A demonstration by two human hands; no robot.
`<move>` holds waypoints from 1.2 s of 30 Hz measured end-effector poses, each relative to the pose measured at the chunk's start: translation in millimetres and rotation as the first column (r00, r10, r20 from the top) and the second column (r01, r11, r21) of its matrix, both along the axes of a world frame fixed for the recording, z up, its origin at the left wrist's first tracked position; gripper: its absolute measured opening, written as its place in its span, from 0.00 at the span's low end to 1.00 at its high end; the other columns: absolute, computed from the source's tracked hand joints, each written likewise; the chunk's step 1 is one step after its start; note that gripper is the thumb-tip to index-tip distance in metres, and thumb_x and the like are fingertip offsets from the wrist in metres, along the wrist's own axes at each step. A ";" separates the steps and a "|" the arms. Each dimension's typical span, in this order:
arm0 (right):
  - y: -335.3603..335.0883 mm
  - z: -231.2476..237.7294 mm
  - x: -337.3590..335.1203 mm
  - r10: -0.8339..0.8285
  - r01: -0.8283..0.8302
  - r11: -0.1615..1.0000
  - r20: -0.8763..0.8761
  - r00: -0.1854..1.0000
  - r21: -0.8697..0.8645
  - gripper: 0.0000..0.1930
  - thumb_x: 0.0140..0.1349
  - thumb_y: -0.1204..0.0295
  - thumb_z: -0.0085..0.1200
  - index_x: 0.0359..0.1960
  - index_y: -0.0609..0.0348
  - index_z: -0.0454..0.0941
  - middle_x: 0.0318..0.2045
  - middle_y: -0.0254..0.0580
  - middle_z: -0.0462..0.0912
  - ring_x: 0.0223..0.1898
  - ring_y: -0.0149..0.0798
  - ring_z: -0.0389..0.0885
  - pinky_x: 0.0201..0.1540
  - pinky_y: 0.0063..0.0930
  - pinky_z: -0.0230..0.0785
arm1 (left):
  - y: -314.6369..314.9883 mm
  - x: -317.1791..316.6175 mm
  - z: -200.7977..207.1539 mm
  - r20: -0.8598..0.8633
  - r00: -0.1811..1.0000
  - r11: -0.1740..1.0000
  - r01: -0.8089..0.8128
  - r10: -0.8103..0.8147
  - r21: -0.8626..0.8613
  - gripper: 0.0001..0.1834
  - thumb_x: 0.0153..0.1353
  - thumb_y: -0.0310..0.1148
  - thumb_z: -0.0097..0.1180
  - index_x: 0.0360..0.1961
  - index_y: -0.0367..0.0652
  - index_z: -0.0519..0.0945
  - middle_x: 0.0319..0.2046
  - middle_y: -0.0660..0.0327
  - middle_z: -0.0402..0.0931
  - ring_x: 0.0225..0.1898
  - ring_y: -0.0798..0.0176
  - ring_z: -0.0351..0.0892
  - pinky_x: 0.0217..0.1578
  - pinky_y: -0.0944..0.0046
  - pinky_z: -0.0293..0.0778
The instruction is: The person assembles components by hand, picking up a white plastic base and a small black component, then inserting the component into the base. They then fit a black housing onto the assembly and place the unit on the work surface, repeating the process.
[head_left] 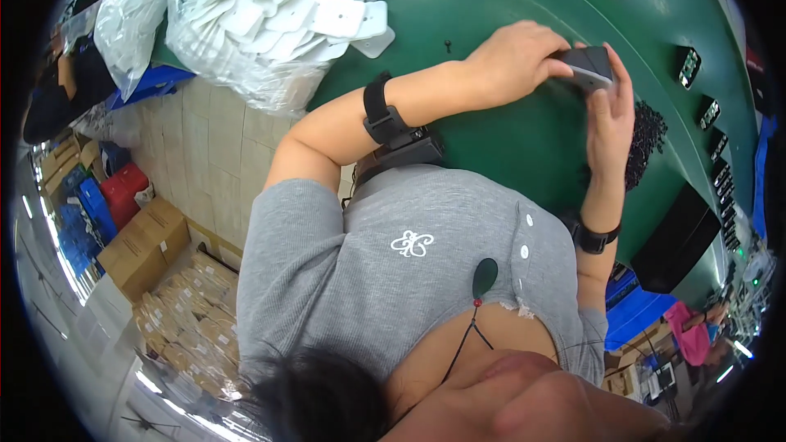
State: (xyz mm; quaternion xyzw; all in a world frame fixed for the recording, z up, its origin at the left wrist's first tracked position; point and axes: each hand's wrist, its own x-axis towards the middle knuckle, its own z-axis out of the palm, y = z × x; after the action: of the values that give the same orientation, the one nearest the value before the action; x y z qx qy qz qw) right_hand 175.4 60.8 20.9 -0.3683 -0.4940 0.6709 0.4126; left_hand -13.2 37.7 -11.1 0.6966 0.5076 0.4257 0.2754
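Over the green table, my right hand (pixel 610 127) grips a small black box-shaped housing (pixel 586 59), with the thumb near its lower edge and fingers along its far side. A light grey plate (pixel 591 78) lies along the side of the housing nearest me. My left hand (pixel 516 65) reaches across from the left, its thumb and fingers closed at the housing's left end. Whether a small part sits between those fingertips cannot be made out. Just right of my right wrist is a heap of tiny black parts (pixel 648 143), partly hidden by the hand.
An open plastic bag of white plates (pixel 319 16) lies at the far left of the green table (pixel 458 0). One small black screw-like part (pixel 448 46) lies alone. Several housings with circuit boards (pixel 688 67) line the right side, near a black box (pixel 676 237).
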 end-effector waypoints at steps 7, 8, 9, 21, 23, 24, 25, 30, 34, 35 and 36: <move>13.0 0.7 2.4 -0.178 0.150 0.975 0.171 0.969 0.163 0.27 0.62 0.76 0.61 0.62 0.65 0.65 0.53 0.44 0.75 0.53 0.34 0.75 0.58 0.28 0.67 | -21.6 -18.8 31.1 -0.044 0.996 0.997 -0.077 0.078 0.028 0.18 0.58 0.40 0.63 0.44 0.39 0.79 0.38 0.53 0.78 0.42 0.49 0.77 0.44 0.54 0.73; 24.6 11.7 5.5 -0.235 0.193 0.961 0.217 0.947 0.198 0.26 0.62 0.78 0.60 0.60 0.66 0.66 0.49 0.44 0.78 0.50 0.35 0.77 0.55 0.28 0.69 | -25.4 -29.1 39.6 -0.187 0.970 0.979 -0.125 0.155 0.162 0.18 0.55 0.39 0.64 0.43 0.40 0.80 0.39 0.53 0.78 0.43 0.49 0.76 0.46 0.53 0.72; 39.7 20.7 10.4 -0.244 0.175 0.948 0.252 0.937 0.265 0.24 0.62 0.77 0.60 0.59 0.67 0.68 0.48 0.43 0.79 0.49 0.34 0.78 0.55 0.27 0.69 | -32.4 -45.2 48.7 -0.329 0.922 0.972 -0.152 0.205 0.180 0.18 0.53 0.37 0.66 0.43 0.40 0.79 0.39 0.54 0.77 0.43 0.49 0.75 0.45 0.53 0.72; 207.8 -10.4 63.3 -0.272 -0.054 0.920 0.731 0.625 0.388 0.16 0.58 0.70 0.62 0.46 0.66 0.79 0.36 0.44 0.83 0.39 0.35 0.80 0.42 0.27 0.72 | -88.9 -127.6 68.3 -0.862 0.397 0.879 -0.464 0.316 0.109 0.28 0.55 0.44 0.66 0.54 0.44 0.75 0.47 0.53 0.72 0.47 0.48 0.71 0.45 0.53 0.69; 210.4 2.7 59.2 -0.284 -0.087 0.921 0.806 0.519 0.380 0.17 0.58 0.67 0.63 0.44 0.67 0.79 0.34 0.47 0.83 0.38 0.38 0.81 0.41 0.30 0.72 | -86.9 -128.4 67.3 -0.854 0.416 0.884 -0.457 0.314 0.102 0.26 0.56 0.43 0.65 0.53 0.45 0.76 0.47 0.54 0.72 0.47 0.48 0.71 0.45 0.53 0.70; 206.5 15.5 52.5 -0.309 -0.160 0.898 0.845 0.436 0.410 0.17 0.58 0.65 0.62 0.41 0.67 0.80 0.34 0.50 0.83 0.37 0.42 0.82 0.41 0.32 0.72 | -86.4 -129.5 68.7 -0.851 0.435 0.892 -0.444 0.294 0.081 0.24 0.57 0.41 0.65 0.53 0.46 0.76 0.46 0.54 0.72 0.46 0.49 0.72 0.45 0.54 0.71; 204.1 22.4 50.9 -0.338 -0.232 0.872 0.874 0.348 0.430 0.18 0.57 0.62 0.62 0.38 0.68 0.80 0.34 0.54 0.83 0.36 0.46 0.82 0.41 0.34 0.72 | -85.5 -130.0 70.5 -0.848 0.454 0.902 -0.428 0.273 0.061 0.22 0.58 0.38 0.64 0.53 0.47 0.76 0.46 0.55 0.72 0.46 0.50 0.72 0.44 0.55 0.71; 215.6 6.6 49.2 -0.375 -0.288 0.813 0.833 0.406 0.506 0.18 0.57 0.62 0.61 0.36 0.69 0.80 0.35 0.56 0.82 0.36 0.50 0.81 0.40 0.38 0.72 | -93.5 -133.7 86.6 -0.824 0.515 0.886 -0.463 0.239 -0.032 0.19 0.59 0.30 0.62 0.53 0.47 0.78 0.45 0.56 0.73 0.46 0.51 0.73 0.44 0.55 0.73; 218.1 1.2 85.5 -0.508 -0.237 0.731 0.742 0.437 0.640 0.16 0.57 0.65 0.63 0.38 0.66 0.79 0.33 0.53 0.81 0.34 0.47 0.80 0.37 0.38 0.71 | -91.0 -146.0 85.3 -0.814 0.542 0.936 -0.353 0.208 0.004 0.18 0.59 0.24 0.60 0.52 0.41 0.78 0.48 0.54 0.74 0.46 0.50 0.75 0.46 0.55 0.72; 207.8 7.6 89.8 -0.514 -0.224 0.735 0.741 0.432 0.640 0.16 0.57 0.65 0.63 0.38 0.66 0.79 0.33 0.53 0.81 0.34 0.47 0.80 0.37 0.38 0.71 | -87.9 -146.4 87.4 -0.816 0.542 0.941 -0.340 0.200 0.005 0.18 0.59 0.24 0.60 0.52 0.41 0.78 0.48 0.54 0.74 0.46 0.50 0.75 0.46 0.55 0.72; 188.1 18.9 84.0 -0.561 -0.206 0.701 0.707 0.430 0.682 0.15 0.57 0.65 0.63 0.39 0.65 0.79 0.33 0.52 0.80 0.33 0.46 0.80 0.37 0.37 0.71 | -91.1 -148.2 88.7 -0.816 0.524 0.917 -0.398 0.244 0.018 0.17 0.60 0.24 0.59 0.52 0.39 0.78 0.48 0.54 0.75 0.45 0.50 0.75 0.46 0.55 0.72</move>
State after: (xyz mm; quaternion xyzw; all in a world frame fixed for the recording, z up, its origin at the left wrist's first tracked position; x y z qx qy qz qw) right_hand 259.4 248.8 39.8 -0.5355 -0.7951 0.0887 0.2705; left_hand -161.4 -53.4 77.6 0.6800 0.7305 0.0625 -0.0091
